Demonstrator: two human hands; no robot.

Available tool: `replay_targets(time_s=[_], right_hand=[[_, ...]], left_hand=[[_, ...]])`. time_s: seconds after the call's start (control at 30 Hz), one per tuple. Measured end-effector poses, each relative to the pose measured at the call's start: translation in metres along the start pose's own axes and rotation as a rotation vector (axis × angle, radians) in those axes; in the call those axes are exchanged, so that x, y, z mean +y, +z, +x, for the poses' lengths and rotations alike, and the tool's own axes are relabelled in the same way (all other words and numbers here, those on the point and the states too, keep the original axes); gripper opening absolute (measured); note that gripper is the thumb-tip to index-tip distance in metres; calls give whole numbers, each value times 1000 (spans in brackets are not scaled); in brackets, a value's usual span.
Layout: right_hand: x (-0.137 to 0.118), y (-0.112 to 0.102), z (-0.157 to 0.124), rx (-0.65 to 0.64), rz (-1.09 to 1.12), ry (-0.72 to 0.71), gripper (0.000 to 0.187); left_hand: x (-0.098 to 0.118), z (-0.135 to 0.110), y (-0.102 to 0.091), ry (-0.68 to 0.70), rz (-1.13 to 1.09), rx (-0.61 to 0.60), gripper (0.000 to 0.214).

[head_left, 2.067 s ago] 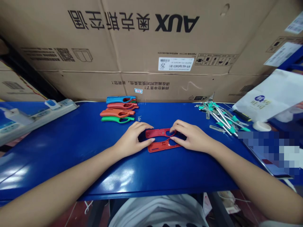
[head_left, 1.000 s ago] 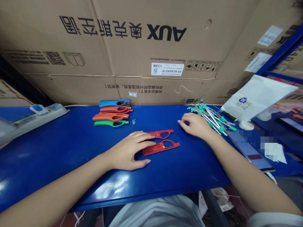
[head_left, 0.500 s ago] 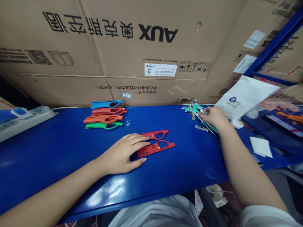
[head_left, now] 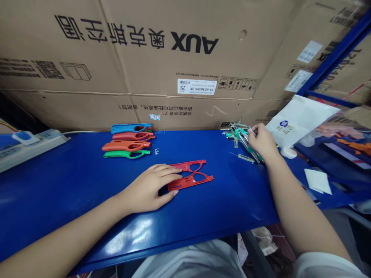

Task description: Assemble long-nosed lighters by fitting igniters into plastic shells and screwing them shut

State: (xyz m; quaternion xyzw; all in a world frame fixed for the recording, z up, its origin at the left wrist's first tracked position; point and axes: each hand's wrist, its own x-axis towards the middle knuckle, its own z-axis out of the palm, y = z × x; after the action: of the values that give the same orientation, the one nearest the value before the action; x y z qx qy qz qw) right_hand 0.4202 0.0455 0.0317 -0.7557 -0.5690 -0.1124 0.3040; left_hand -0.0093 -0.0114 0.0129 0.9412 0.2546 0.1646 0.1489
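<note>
Two red plastic lighter casing halves [head_left: 193, 180] lie side by side on the blue table, their hollow inner side up on the nearer one. My left hand [head_left: 153, 187] rests at their left ends, fingers stretched out and touching them, thumb apart. At the back right is a pile of lighter innards [head_left: 236, 134], with thin metal tubes, teal pieces and small clear parts. My right hand [head_left: 262, 141] is at this pile's right side, thumb and fingertips pinched on a thin metal lighter tube [head_left: 245, 126]. Its far end overlaps the pile.
Several blue, red, orange and green lighter casings [head_left: 127, 144] lie in a row at the back left. A power strip [head_left: 34, 148] is further left. A large cardboard box [head_left: 145, 77] stands behind the table. On the right are a white bag [head_left: 301, 119] and a folded tissue [head_left: 318, 181].
My right hand has shifted slightly up and back, lifting a metal tube at the pile and turning it. The left thumb has moved slightly closer to the red casing half.
</note>
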Motion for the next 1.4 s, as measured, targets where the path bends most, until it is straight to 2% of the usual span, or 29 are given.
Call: replay_targets(time_s=[0.2, 0.37, 0.47, 0.57, 0.63, 0.7, 0.77, 0.87, 0.97, 1.03, 1.2, 1.4], right_hand=[[-30, -3, -13, 25, 151, -72, 11], [-35, -1, -16, 4, 184, -66, 11], [-31, 1, -14, -12, 196, -36, 12], [-28, 2, -11, -18, 208, -13, 12], [-27, 2, -10, -11, 217, -5, 13], [-27, 2, -10, -2, 229, 3, 13], [-27, 3, -10, 4, 244, 12, 13], [-26, 4, -9, 14, 271, 20, 13], [-25, 5, -9, 21, 297, 23, 12], [-24, 6, -8, 28, 308, 23, 12], [-24, 9, -8, 34, 319, 19, 14], [-26, 9, -9, 16, 336, 5, 13]], left_hand=[[-2, 1, 1, -26, 54, 4, 37], [-4, -1, 3, -30, 46, 16, 37], [-1, 2, 4, -46, -22, 95, 36], [9, 16, 4, -95, -179, 201, 33], [16, 36, 4, -119, -262, 231, 30], [21, 66, 6, -139, -366, 211, 27], [22, 105, 11, -235, -456, 211, 23], [20, 169, 24, -301, -489, 228, 25], [15, 228, 34, -348, -475, 307, 30], [12, 256, 38, -396, -453, 376, 32], [4, 295, 49, -524, -449, 460, 35], [2, 315, 60, -519, -577, 454, 34]])
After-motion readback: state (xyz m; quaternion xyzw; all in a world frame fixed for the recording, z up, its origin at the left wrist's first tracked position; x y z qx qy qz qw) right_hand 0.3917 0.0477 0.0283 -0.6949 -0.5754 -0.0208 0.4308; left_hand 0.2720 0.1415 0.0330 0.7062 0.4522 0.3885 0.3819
